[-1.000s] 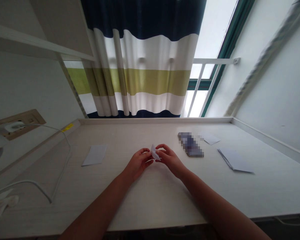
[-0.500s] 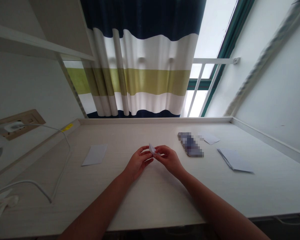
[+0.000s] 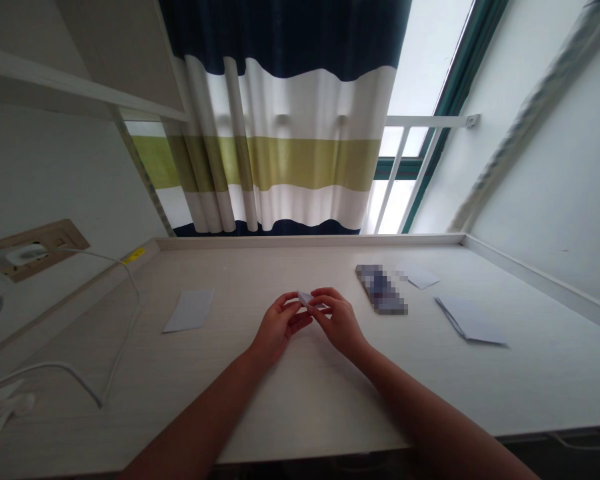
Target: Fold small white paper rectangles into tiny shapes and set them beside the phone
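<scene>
A small folded piece of white paper point(image 3: 305, 298) sits between my hands at the middle of the desk, mostly hidden by my fingers. My left hand point(image 3: 280, 327) pinches its left end. My right hand point(image 3: 337, 321) holds its right side, fingers curled over it. Both hands are held close together just above the pale wood-grain desk point(image 3: 300, 393).
A flat white sheet point(image 3: 189, 311) lies left of my hands. To the right are a pixelated phone point(image 3: 381, 289), a small paper point(image 3: 419, 277) and a folded paper point(image 3: 467, 321). A white cable point(image 3: 133, 327) runs along the left, near a wall socket point(image 3: 35, 252).
The folded paper has tilted from nearly upright to flatter, and less of it shows between my fingers. My hands have drawn slightly closer around it.
</scene>
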`<move>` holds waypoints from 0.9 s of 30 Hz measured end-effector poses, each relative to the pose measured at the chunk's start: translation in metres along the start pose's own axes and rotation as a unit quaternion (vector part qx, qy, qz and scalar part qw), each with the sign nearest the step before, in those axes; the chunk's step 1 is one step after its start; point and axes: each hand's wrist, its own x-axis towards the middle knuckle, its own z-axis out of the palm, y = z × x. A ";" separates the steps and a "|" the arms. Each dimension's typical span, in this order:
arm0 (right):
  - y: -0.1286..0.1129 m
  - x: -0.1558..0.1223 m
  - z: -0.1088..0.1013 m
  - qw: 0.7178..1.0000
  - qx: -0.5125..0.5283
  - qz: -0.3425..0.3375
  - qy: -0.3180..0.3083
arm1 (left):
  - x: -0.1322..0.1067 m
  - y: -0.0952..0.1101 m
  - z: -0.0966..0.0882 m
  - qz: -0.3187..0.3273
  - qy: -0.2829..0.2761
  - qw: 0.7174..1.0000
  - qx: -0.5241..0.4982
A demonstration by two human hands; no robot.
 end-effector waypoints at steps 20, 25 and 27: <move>0.006 0.003 -0.003 0.999 -0.017 0.005 -0.031 | 0.000 0.001 0.001 0.005 -0.003 0.999 -0.033; 0.006 0.003 -0.005 0.999 -0.015 -0.005 -0.048 | 0.000 0.001 0.001 0.001 0.000 0.999 -0.037; 0.005 0.003 -0.006 0.998 -0.031 -0.017 -0.044 | -0.001 0.002 0.001 -0.003 -0.008 0.999 -0.041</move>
